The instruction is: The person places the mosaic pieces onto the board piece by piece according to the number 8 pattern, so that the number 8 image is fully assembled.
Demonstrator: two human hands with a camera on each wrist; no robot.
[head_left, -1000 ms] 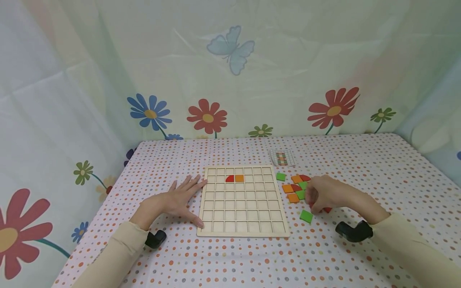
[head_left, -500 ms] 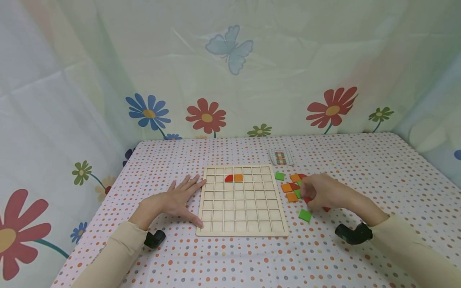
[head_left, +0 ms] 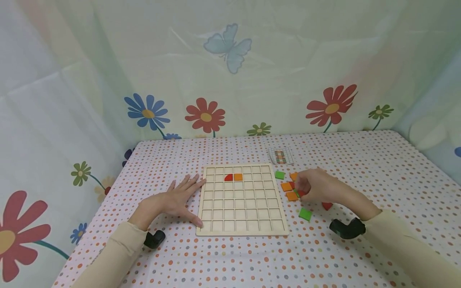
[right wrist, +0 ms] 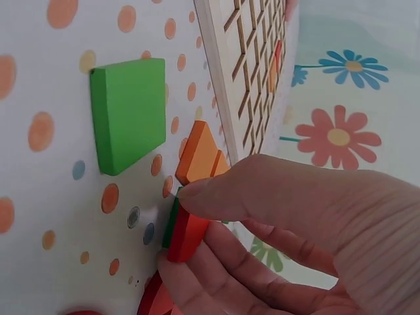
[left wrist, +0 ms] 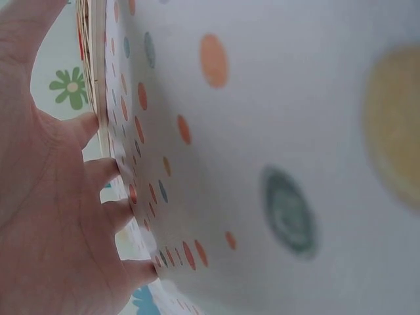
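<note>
The wooden grid board [head_left: 245, 234] lies flat, a red quarter-round piece [head_left: 228, 177] and an orange square [head_left: 238, 177] side by side in its second row. My left hand [head_left: 173, 202] rests spread at the board's left edge, thumb and a fingertip touching the frame. Right of the board, my right hand [head_left: 318, 186] is over the loose pieces. In the right wrist view that hand [right wrist: 262, 230] pinches a red piece [right wrist: 189, 233] between thumb and fingers, with a green piece [right wrist: 172, 220] just behind it. Two orange squares [head_left: 286, 186] [head_left: 292, 196] lie left of the fingers.
One green square [head_left: 279, 175] lies near the board's upper right, another [head_left: 305, 214] nearer the front. A red piece [head_left: 327, 206] lies under my right wrist. Behind the board is a small printed pattern card [head_left: 281, 156]. A flowered curtain [head_left: 165, 60] stands behind the dotted tablecloth [head_left: 223, 262].
My right hand has moved left and slightly back over the pieces, uncovering a red one near the wrist, and now pinches a red piece. My left hand stays at the board's edge.
</note>
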